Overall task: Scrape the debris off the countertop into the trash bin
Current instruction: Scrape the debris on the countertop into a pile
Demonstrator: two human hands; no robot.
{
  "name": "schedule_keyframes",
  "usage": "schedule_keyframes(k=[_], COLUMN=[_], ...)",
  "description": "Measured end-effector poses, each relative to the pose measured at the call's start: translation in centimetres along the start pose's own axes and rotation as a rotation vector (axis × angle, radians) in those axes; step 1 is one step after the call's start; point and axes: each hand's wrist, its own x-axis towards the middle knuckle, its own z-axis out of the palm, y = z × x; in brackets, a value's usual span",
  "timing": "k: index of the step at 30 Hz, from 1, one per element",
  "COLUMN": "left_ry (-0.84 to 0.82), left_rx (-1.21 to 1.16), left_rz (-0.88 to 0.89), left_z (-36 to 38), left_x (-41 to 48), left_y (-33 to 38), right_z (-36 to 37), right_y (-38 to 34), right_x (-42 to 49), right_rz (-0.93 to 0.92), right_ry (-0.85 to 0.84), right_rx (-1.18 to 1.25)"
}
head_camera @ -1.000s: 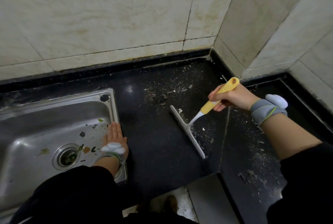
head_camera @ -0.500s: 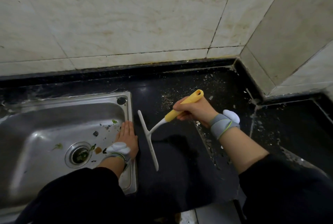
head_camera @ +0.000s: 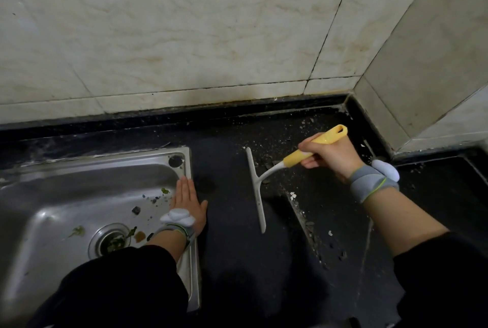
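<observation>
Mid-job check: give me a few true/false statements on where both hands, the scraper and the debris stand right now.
1. The right hand grips the yellow-handled white squeegee. True.
2. The left hand holds a sponge. False: it rests flat on the rim of the stainless steel sink, holding nothing.
3. The sink basin is clean. False: food scraps lie near its drain.
4. Pale debris lies on the black countertop right of the squeegee blade. True.
</observation>
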Motion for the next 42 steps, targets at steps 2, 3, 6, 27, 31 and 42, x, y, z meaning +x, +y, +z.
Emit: schedule_keyframes(k=[2, 3, 6, 27, 31, 42], left_ry=[0.022, 0.037, 0.060, 0.089, 0.095, 0.047], left_rx=[-0.021, -0.038, -0.074, -0.070, -0.089, -0.059], left_rz=[-0.004, -0.007, -0.014, -0.006, -0.018, -0.045], left_z=[0.1, 0.1, 0.2, -0.9, -0.9, -1.5], left_x=[0.2, 0.3, 0.5, 4.8, 5.1, 6.5], left_y=[0.1, 0.2, 0.4, 0.3, 0.3, 0.8], right_z=[0.9, 1.6, 4.6, 4.2, 8.0, 8.0], right_y=[-0.6, -0.9, -1.6, -2.0, -3.1, -3.2], right_x=[0.0, 0.0, 0.6, 5.5, 7.3, 10.8], right_rz=[-0.023, -0.037, -0.042, -0.031, -0.059, 0.051], right_ry=[-0.037, -0.068, -0.142, 0.125, 0.038, 0.201], right_rx=[0.005, 0.012, 0.043, 0.150, 0.117, 0.241])
